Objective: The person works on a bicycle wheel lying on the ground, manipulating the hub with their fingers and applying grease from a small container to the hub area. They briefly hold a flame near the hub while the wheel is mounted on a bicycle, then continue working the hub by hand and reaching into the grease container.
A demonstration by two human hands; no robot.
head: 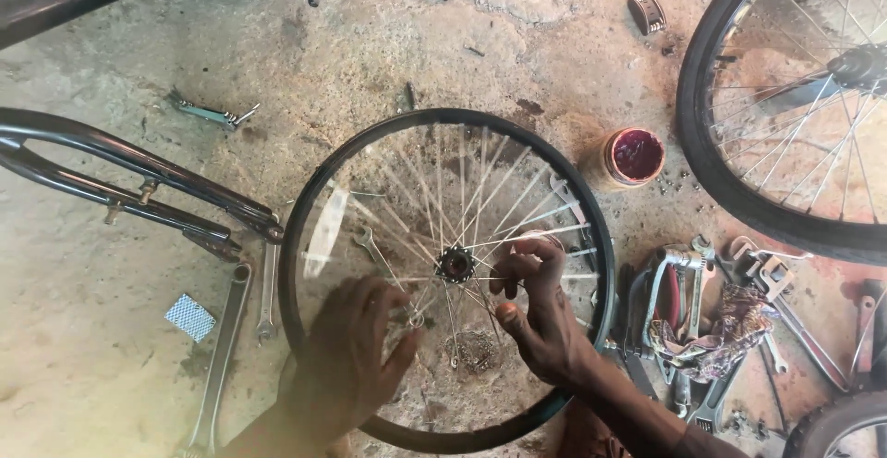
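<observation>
While the bicycle wheel (443, 278) lies flat on the floor (92, 347), the right hand (540, 315) pinches near its hub (455, 263); the blurred left hand (346, 356) spreads open. Small loose parts could roll away.

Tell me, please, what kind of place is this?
Probably a bicycle repair workshop, working on the ground. A spoked wheel lies flat on the rough concrete floor, a pile of wrenches and tools lies beside it, and a bicycle frame lies nearby.
</observation>
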